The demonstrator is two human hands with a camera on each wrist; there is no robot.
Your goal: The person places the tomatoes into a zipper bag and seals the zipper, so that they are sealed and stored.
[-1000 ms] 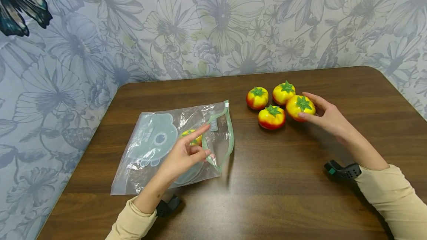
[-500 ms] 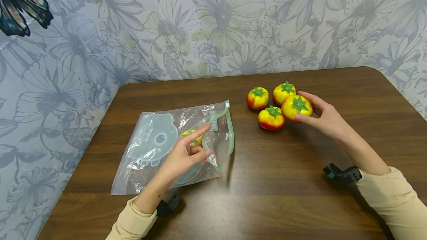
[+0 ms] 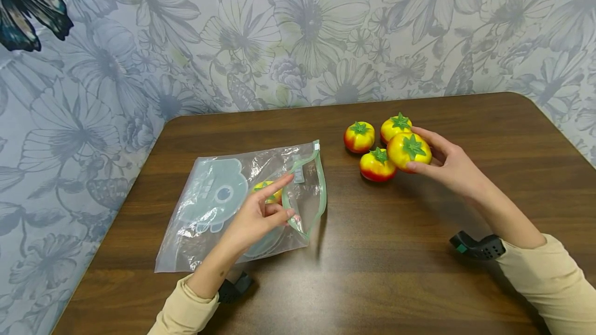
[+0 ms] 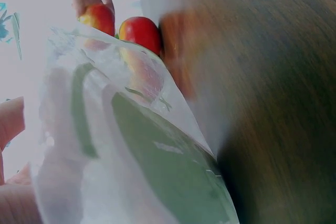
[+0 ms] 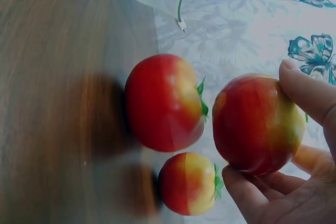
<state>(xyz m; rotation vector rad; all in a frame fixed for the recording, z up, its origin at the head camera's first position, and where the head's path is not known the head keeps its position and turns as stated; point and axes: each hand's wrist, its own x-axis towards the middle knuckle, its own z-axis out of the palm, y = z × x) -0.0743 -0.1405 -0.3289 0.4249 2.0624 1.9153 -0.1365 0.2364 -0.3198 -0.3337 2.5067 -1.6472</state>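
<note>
A clear zip bag with a green rim and a pale blue-green cartoon print lies on the left of the table. My left hand is over its mouth, index finger extended, thumb and curled fingers pinching the upper layer's rim. One yellow-and-red toy tomato shows inside the bag, partly hidden by that hand. My right hand grips another toy tomato between thumb and fingers. In the right wrist view, this held tomato is raised off the table, beside two others.
Three more toy tomatoes with green leaf tops stand close together: a left one, a back one and a front one. Behind the brown wooden table hangs a floral cloth.
The right hand has shifted a little left with its tomato, which now overlaps the front and back ones in the head view. The left hand and bag have stayed put.
</note>
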